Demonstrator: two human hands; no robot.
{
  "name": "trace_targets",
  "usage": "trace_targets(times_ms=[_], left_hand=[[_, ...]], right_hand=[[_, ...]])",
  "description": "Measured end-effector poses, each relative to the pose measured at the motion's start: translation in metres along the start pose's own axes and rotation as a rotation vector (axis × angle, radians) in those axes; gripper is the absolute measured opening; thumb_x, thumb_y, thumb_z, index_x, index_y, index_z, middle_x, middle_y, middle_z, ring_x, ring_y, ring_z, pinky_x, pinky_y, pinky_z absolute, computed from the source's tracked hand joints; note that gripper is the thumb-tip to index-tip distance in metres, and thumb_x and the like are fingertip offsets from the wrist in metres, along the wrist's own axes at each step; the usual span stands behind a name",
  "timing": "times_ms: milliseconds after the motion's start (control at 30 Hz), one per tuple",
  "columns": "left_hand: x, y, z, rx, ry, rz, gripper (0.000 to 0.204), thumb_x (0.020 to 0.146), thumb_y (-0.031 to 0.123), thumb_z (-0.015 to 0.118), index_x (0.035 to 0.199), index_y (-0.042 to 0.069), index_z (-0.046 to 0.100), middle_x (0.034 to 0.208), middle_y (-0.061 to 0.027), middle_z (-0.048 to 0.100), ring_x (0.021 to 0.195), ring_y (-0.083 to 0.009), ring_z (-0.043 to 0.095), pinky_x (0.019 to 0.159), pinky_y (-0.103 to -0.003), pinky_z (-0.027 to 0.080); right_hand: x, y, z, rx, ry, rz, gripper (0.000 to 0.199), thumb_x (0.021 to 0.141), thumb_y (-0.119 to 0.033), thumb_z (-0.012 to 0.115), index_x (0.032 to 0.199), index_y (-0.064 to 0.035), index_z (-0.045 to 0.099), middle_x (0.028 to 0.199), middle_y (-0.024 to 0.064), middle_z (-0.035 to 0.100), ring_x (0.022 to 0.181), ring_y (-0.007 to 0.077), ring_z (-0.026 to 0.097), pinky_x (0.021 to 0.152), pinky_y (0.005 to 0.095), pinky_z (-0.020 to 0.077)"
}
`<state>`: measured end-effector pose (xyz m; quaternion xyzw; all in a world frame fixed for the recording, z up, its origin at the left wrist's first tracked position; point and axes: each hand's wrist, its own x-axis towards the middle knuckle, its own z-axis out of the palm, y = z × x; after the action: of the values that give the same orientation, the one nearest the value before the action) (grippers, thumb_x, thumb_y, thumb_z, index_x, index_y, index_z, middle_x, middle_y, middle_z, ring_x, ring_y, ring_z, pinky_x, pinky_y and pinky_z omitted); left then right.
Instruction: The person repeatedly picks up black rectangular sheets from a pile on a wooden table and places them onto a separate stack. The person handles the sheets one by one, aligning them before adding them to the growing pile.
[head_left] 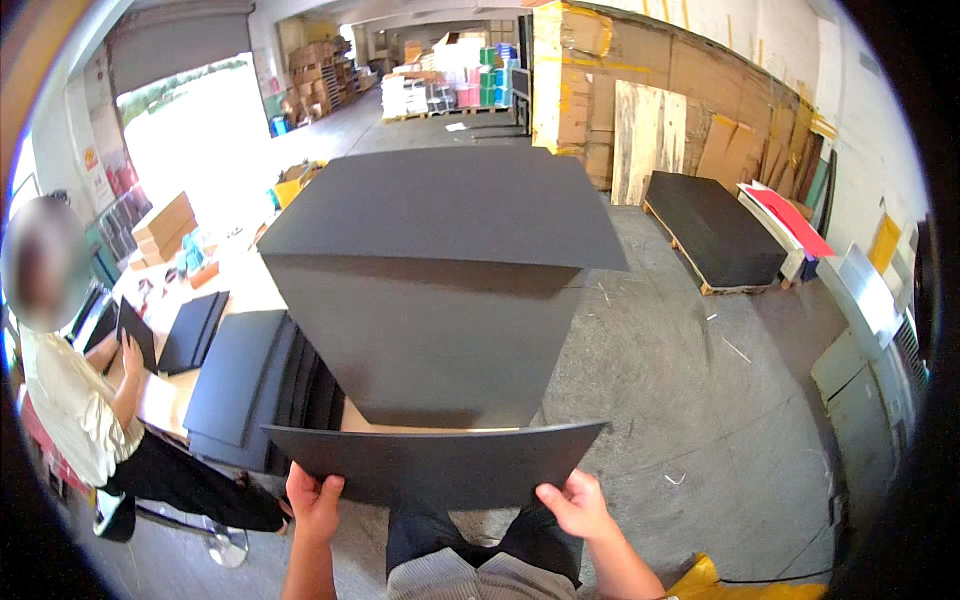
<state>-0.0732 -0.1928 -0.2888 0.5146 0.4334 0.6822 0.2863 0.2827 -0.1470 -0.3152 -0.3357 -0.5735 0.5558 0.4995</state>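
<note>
The step in hand appears to be handling a single black sheet (430,465) with two hands, held out in front of the body. The left hand (315,500) grasps it near its lower left corner and the right hand (577,505) near its lower right, each thumb on the face turned to the person; the other fingers go behind the sheet, where their exact placing cannot be told. Any move from this hold calls, I judge, for both hands to travel together with an even grip, since so wide and thin a piece could flex or swing if one side leads.

The sheet is at the lower middle of the view, above the person's dark trousers and on the near side of a tall black block (430,335). A pale strip shows between the two; whether they touch anywhere I cannot tell. The sheet looks flat, four-sided, matte and evenly dark, with a thin, slightly lighter upper edge. That edge seems to bow, though the lens may cause this. Foam or card, I cannot say.

The block is capped by a broad black panel (450,205) that overhangs its front. To the left, more black boards (235,375) lie piled by the pale counter (242,272), where a co-worker (75,400) holds a smaller dark panel (137,335).
</note>
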Motion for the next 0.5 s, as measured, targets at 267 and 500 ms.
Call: trace_targets(times_ms=[267,500], left_hand=[[0.020,0.060,0.010,0.070,-0.060,-0.074,0.063,0.094,0.023,0.065,0.141,-0.006,0.036,0.136,-0.0118,0.051,0.125,-0.0202,0.047,0.107,-0.034,0.033],[0.102,0.170,0.003,0.417,0.280,0.288,0.060,0.092,0.021,0.061,0.142,-0.005,0.041,0.132,-0.0157,0.057,0.118,-0.0229,0.056,0.104,-0.037,0.041]], right_hand=[[0.010,-0.057,0.012,-0.154,0.071,-0.267,0.012,0.092,-0.008,0.066,0.098,0.0025,0.066,0.071,0.0074,0.065,0.061,0.0088,0.059,0.054,0.0261,0.0463],[0.068,-0.174,0.029,0.183,-0.127,-0.482,0.019,0.095,-0.005,0.062,0.112,0.0039,0.062,0.089,0.0020,0.067,0.074,0.0047,0.057,0.061,0.0235,0.0471]])
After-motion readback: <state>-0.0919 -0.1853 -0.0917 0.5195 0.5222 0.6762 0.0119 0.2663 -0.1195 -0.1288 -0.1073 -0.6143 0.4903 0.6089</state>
